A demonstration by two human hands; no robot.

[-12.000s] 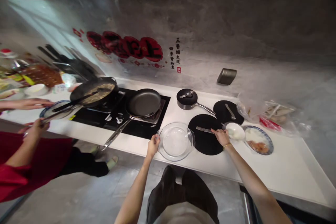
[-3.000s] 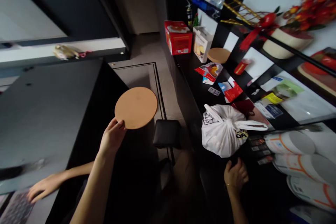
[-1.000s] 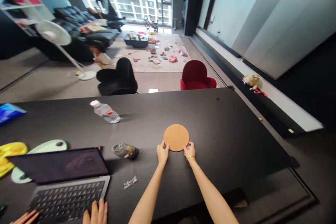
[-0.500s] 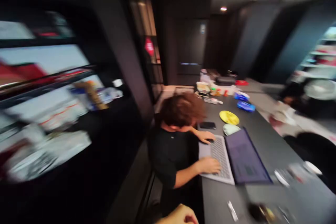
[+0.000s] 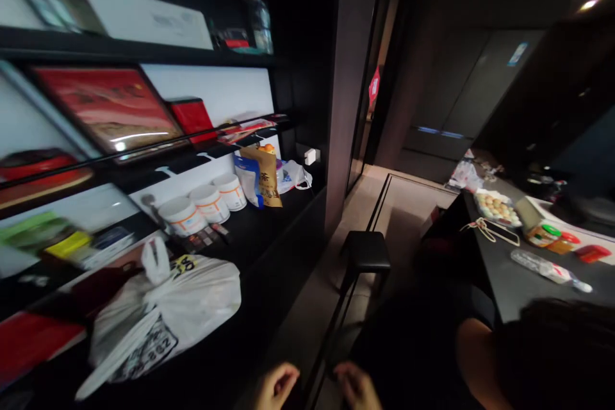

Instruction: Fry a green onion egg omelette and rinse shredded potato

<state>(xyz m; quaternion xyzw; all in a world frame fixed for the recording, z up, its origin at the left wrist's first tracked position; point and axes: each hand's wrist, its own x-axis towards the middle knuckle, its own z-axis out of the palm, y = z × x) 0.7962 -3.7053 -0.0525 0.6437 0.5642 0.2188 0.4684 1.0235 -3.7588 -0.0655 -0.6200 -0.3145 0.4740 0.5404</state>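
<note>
My left hand [image 5: 278, 387] is at the bottom edge, its fingers curled in towards the thumb with nothing seen inside. A short gap to its right, my right hand [image 5: 356, 387] is also loosely curled, slightly blurred, and no object shows in it. Both hands are in the air over the dark aisle. Nearest on the left is a knotted white plastic bag [image 5: 202, 291] on the black shelf. Close on the right a person in black [image 5: 427, 339] sits at the table, apart from my hands.
Three white cups [image 5: 211, 203] and a brown-and-blue pouch [image 5: 259, 176] stand on the left shelf [image 5: 269, 230]. A black stool [image 5: 368, 250] is in the aisle. On the dark table [image 5: 504, 275] lie a plastic bottle [image 5: 548, 267], lidded jars [image 5: 542, 235] and a tray of eggs [image 5: 497, 206].
My view has swung left and down, from the person's laptop to the shelves and aisle. Earlier only one hand showed at the bottom edge; now both do.
</note>
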